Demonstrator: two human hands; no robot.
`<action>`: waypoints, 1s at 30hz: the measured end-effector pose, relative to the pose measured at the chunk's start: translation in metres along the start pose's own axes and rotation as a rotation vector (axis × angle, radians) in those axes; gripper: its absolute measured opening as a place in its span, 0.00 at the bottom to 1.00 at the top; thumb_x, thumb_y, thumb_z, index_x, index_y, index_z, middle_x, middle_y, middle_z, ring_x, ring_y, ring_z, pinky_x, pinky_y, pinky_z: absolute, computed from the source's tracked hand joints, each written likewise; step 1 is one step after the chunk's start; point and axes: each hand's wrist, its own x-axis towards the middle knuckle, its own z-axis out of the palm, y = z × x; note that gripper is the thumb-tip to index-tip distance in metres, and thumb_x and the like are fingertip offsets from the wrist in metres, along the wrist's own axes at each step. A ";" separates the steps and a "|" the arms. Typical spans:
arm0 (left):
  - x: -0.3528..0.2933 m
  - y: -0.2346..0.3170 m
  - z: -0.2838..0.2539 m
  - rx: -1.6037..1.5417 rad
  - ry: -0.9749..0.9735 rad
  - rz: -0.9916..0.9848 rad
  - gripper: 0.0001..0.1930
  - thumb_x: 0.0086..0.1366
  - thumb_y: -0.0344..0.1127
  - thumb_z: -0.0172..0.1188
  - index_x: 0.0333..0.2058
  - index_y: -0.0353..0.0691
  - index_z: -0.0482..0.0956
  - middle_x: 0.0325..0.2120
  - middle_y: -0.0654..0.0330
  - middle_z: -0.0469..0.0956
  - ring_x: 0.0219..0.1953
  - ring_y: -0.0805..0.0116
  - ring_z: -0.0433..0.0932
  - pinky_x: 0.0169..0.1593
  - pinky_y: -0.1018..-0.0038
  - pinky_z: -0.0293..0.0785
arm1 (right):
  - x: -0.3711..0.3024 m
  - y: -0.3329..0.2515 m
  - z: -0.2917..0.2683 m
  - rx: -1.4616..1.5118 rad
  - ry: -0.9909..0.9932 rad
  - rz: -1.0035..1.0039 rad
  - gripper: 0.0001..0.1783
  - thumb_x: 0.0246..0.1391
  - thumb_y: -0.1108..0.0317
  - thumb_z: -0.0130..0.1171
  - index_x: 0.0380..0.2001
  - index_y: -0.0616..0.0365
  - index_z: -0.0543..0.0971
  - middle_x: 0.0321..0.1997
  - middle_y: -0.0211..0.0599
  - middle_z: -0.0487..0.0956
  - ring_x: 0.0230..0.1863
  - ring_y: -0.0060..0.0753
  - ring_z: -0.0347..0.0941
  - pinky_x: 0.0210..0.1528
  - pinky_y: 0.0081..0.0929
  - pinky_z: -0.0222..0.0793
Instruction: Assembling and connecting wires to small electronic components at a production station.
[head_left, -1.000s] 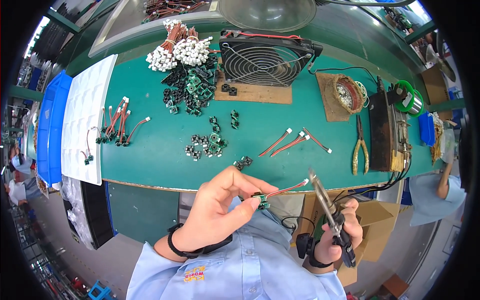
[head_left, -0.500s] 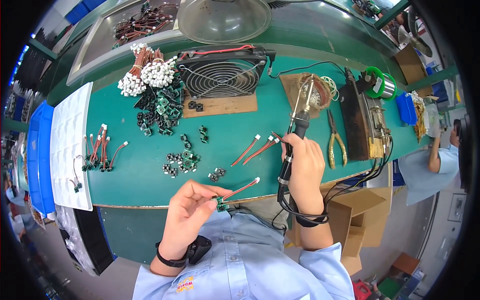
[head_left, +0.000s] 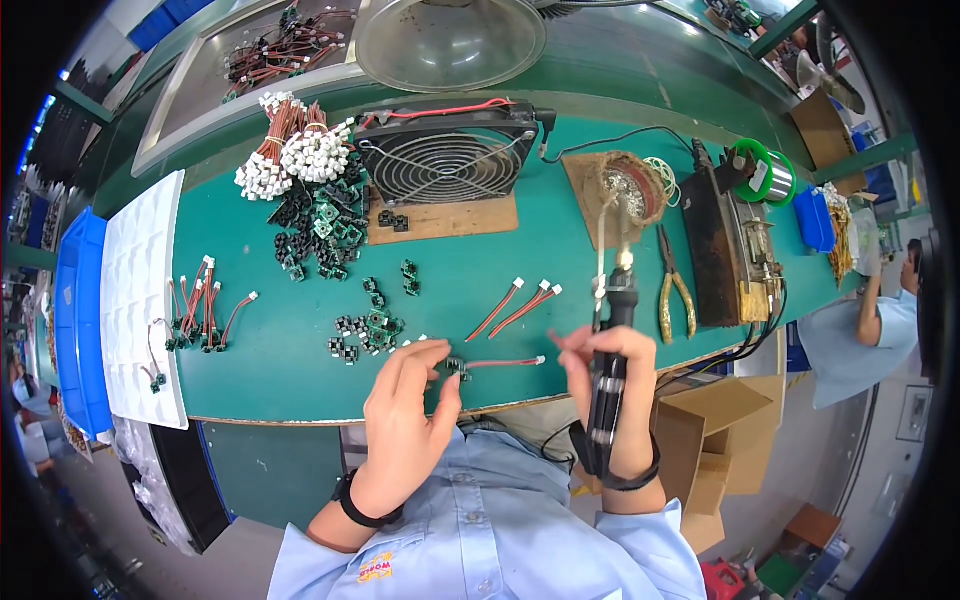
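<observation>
In the head view, the left hand (head_left: 403,412) keeps thumb and fingers apart, a small green-and-black circuit board (head_left: 457,368) with red-brown wires at their tips, toward two o'clock (contact unclear); the right hand (head_left: 634,375) grips a black-handled metal soldering iron (head_left: 606,398).

Table (head_left: 270,385), green-topped, front edge bowed by the lens. Beneath, at left: green panel (head_left: 270,460), dark upright unit (head_left: 175,465) and crumpled clear plastic (head_left: 135,480). Behind the table: green ledge (head_left: 620,70), pale metal frame (head_left: 172,105) at upper left, and round metallic dome (head_left: 450,45) with bright reflections. Upper right: green beam (head_left: 785,35), brown carton (head_left: 815,130). Lower right: open cardboard boxes (head_left: 745,410), flaps spread, on grey floor (head_left: 770,515). Right rim: pale surface with small framed rectangle (head_left: 893,495); wall or floor, unclear. Left rim: bluish light strip (head_left: 45,115) above dark, crowded background, details too small to tell.
</observation>
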 end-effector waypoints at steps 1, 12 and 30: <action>0.001 0.009 -0.002 0.014 0.020 0.020 0.11 0.53 0.23 0.60 0.36 0.32 0.73 0.35 0.55 0.76 0.30 0.65 0.74 0.32 0.75 0.72 | -0.002 -0.006 0.000 0.004 0.000 0.005 0.24 0.34 0.86 0.64 0.37 0.56 0.70 0.28 0.35 0.77 0.22 0.31 0.71 0.23 0.22 0.64; 0.000 0.031 -0.017 0.046 -0.264 0.372 0.08 0.49 0.23 0.62 0.30 0.34 0.74 0.27 0.57 0.73 0.28 0.61 0.73 0.30 0.71 0.70 | -0.004 -0.043 -0.017 -0.083 -0.447 -0.217 0.19 0.38 0.76 0.63 0.36 0.51 0.71 0.23 0.25 0.73 0.23 0.27 0.69 0.30 0.23 0.59; -0.026 0.023 -0.007 -0.424 -0.191 -0.064 0.04 0.56 0.21 0.56 0.30 0.33 0.72 0.28 0.57 0.75 0.29 0.70 0.74 0.33 0.78 0.70 | -0.036 -0.048 -0.013 0.135 -0.057 0.052 0.24 0.39 0.83 0.63 0.36 0.52 0.62 0.25 0.34 0.74 0.26 0.29 0.71 0.35 0.27 0.69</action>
